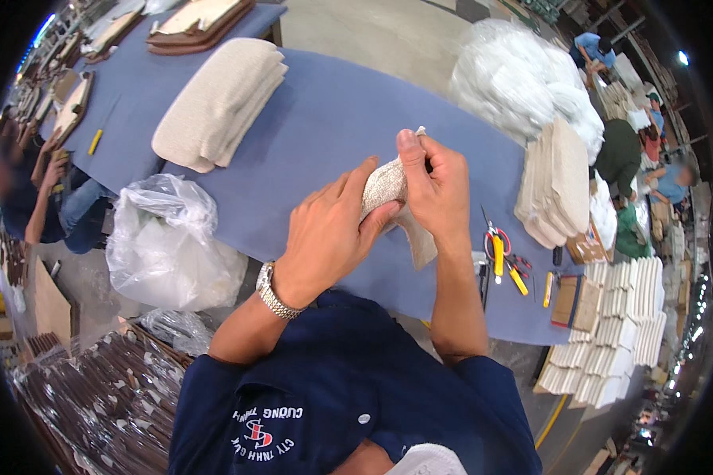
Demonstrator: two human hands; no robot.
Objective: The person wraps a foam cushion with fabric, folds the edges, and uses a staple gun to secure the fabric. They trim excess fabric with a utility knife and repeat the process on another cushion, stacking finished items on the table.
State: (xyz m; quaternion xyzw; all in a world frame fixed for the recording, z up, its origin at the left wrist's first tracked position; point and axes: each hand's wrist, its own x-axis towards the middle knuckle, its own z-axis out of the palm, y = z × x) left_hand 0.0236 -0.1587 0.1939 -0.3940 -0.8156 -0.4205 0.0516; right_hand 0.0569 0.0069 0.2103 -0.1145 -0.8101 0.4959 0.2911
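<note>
Over the middle of the blue table, a beige woven fabric piece is held up between my two hands. My left hand, with a metal watch on its wrist, wraps its fingers and thumb around the lower part of the fabric. At the upper end, my right hand grips the same piece with its thumb on top and fingers curled. A loose flap of the fabric hangs below the right hand. What lies inside the folded fabric is hidden.
Stacks of beige padded covers lie far left, with more covers at right. Yellow-handled cutters and small tools lie right. Plastic bags stand near the table. A person works at left; others are far right.
</note>
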